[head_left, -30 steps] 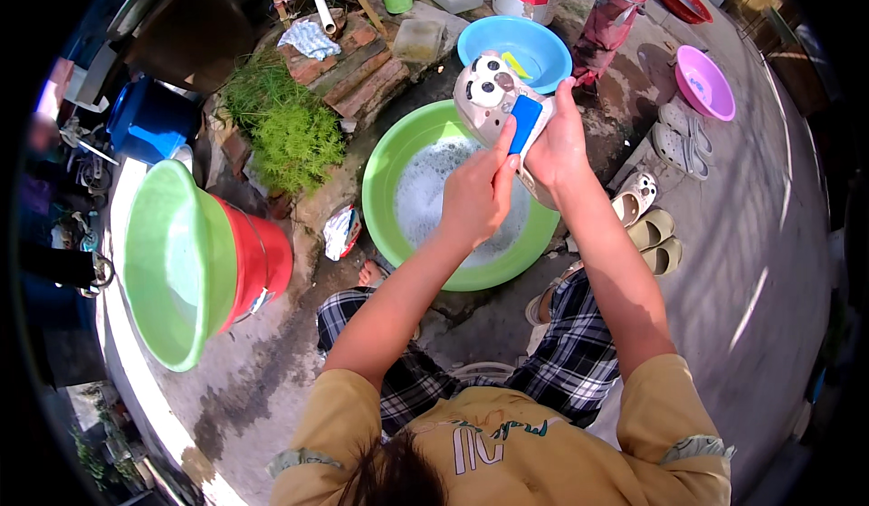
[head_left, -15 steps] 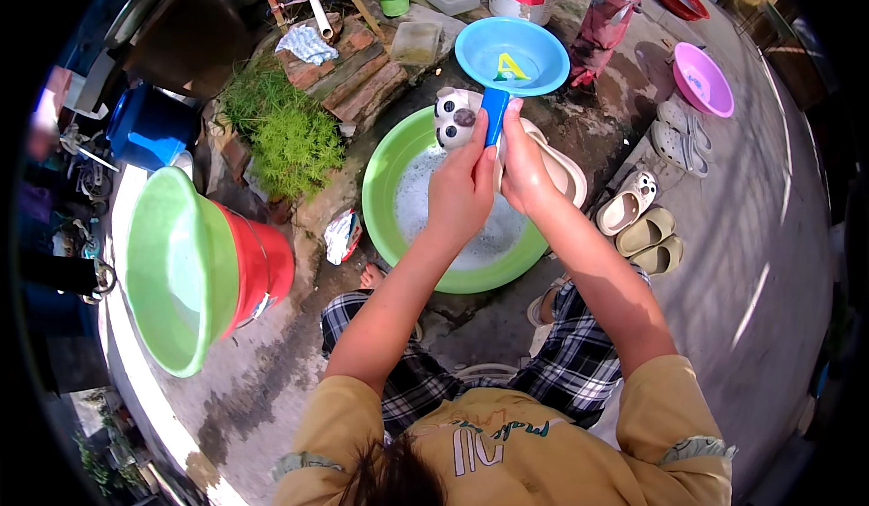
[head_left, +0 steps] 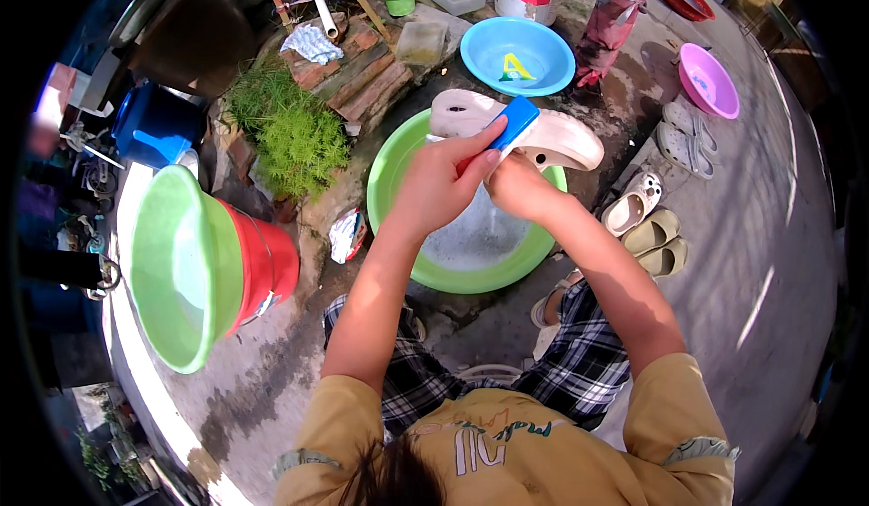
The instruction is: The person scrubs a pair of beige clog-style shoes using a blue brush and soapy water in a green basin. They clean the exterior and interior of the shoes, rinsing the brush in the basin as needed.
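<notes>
Over the green basin [head_left: 389,257] I hold a pale cream clog [head_left: 572,138], turned on its side. My right hand [head_left: 525,186] is closed on its near edge, with the fingers partly hidden. A blue scrub brush [head_left: 516,123] is gripped between the thumb and fingers of my left hand [head_left: 439,185]. Pale bristles show along its lower side, against the clog. Sudsy greyish water [head_left: 475,234] fills the basin below both hands.
A light blue basin [head_left: 489,35] lies beyond the clog. On the left, a green basin [head_left: 213,271] leans by a red bucket [head_left: 272,257]. A matching clog [head_left: 631,205], olive slippers [head_left: 659,242] and grey clogs [head_left: 686,139] stand at right. A small packet [head_left: 347,234] lies beside the basin.
The clog has turned, so its dog-face toe no longer shows and its side faces up. The brush has tilted and shifted slightly right. My right hand has moved lower.
</notes>
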A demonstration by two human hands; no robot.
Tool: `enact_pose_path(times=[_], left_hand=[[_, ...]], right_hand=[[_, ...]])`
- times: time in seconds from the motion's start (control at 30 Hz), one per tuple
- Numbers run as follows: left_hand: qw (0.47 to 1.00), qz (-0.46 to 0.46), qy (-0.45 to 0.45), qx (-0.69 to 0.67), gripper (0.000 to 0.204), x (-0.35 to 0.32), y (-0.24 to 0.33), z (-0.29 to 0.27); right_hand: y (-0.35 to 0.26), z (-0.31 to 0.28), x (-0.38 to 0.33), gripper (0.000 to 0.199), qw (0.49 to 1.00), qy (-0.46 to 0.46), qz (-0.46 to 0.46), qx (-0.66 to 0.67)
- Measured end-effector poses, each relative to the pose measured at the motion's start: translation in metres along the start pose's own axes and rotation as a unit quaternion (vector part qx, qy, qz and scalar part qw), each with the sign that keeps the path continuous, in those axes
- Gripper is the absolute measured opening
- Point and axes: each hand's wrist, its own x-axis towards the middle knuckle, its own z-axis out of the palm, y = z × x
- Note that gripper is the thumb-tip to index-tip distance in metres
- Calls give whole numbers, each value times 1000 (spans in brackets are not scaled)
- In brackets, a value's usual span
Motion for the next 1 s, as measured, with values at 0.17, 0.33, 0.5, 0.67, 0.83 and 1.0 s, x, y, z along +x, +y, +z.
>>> enact_pose_path(times=[0.17, 0.33, 0.5, 0.67, 0.83, 1.0], left_hand=[[993, -89, -78, 1, 35, -3, -2, -12], [994, -33, -24, 103, 36, -5, 8, 0], [992, -82, -45, 86, 37, -6, 2, -9], [985, -29, -31, 166, 37, -4, 13, -1], [987, -148, -68, 5, 36, -3, 3, -15], [994, -82, -45, 61, 37, -1, 10, -8]], right_hand=[[11, -11, 2, 37, 985, -26, 104, 134], [12, 4, 7, 37, 993, -41, 58, 97], [28, 13, 4, 39, 996, -5, 77, 54], [25, 22, 3, 33, 998, -7, 68, 4], [29, 17, 1, 31, 997, -3, 79, -12], [4, 17, 2, 31, 991, -93, 96, -5]])
